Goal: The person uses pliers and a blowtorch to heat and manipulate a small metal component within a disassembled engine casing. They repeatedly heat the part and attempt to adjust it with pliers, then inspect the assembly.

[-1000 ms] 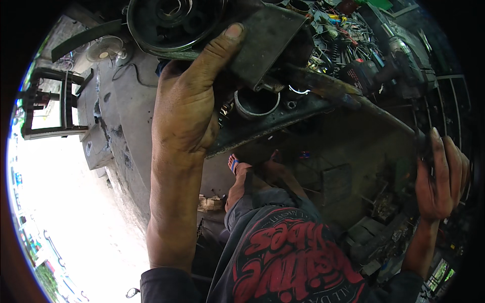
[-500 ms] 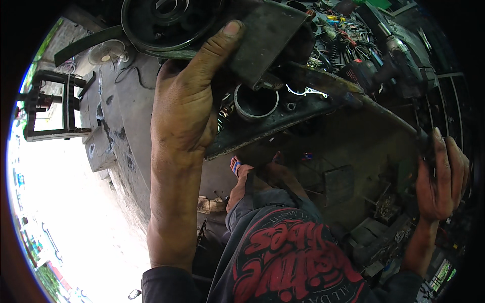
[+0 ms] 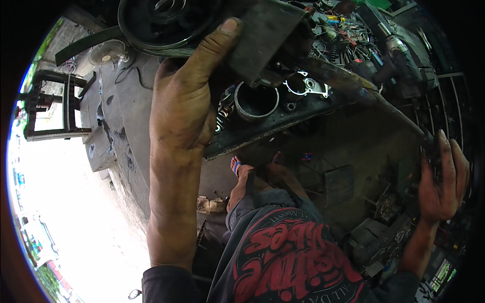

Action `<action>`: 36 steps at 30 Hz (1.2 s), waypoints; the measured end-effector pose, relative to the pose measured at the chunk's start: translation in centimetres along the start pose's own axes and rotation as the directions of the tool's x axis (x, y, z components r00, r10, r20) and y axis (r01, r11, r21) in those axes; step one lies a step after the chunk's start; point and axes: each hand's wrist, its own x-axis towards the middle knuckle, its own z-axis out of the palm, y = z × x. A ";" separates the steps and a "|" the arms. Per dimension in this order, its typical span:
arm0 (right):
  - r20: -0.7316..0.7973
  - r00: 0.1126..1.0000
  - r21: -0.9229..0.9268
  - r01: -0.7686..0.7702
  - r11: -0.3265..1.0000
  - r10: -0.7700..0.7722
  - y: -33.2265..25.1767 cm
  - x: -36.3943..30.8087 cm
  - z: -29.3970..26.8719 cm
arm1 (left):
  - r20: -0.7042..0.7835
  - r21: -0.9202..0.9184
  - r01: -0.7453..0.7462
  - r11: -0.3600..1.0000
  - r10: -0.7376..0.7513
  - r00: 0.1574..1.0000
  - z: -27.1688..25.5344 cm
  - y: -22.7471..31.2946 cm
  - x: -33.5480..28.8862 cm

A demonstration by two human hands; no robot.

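Observation:
My left hand (image 3: 184,101) grips a dark metal assembly from below. Its thumb lies along a flat grey plate (image 3: 262,38), while the other fingers are mostly hidden. Beside that plate is a round, dark wheel-like part (image 3: 169,25) with a raised rim. A long worn metal bar (image 3: 389,108) slants from the assembly down to the right. Around the bar's far right end is my right hand (image 3: 443,182), its fingers long and close together. Below the assembly, a hollow metal cylinder (image 3: 256,103) and a thin silvery ring-shaped part (image 3: 308,87) rest on a dark bench top.
The bench's front edge (image 3: 273,135) runs below the parts. Loose tools and wires (image 3: 343,38) crowd the far right, near a power drill-like tool (image 3: 399,65). A fan (image 3: 107,52) and a metal frame (image 3: 58,106) stand left. My feet (image 3: 237,165) are below.
The assembly and its round part have shifted slightly left. The bar has moved a little right, and more of the ring-shaped part shows. My right hand has shifted slightly.

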 end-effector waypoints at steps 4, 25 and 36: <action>0.042 0.999 0.037 -0.026 0.999 0.025 0.0 0.2 -0.3 | 0.015 -0.014 0.020 1.000 -0.019 1.000 0.0 0.1 0.1; 0.061 0.995 -0.005 0.075 0.997 -0.075 -0.1 0.9 -0.5 | -0.009 0.007 0.022 1.000 -0.022 1.000 -0.1 0.1 -0.3; 0.083 0.994 -0.039 0.070 0.997 -0.066 -0.3 0.9 -0.9 | 0.105 -0.106 0.106 0.989 -0.095 0.990 -2.2 0.0 0.5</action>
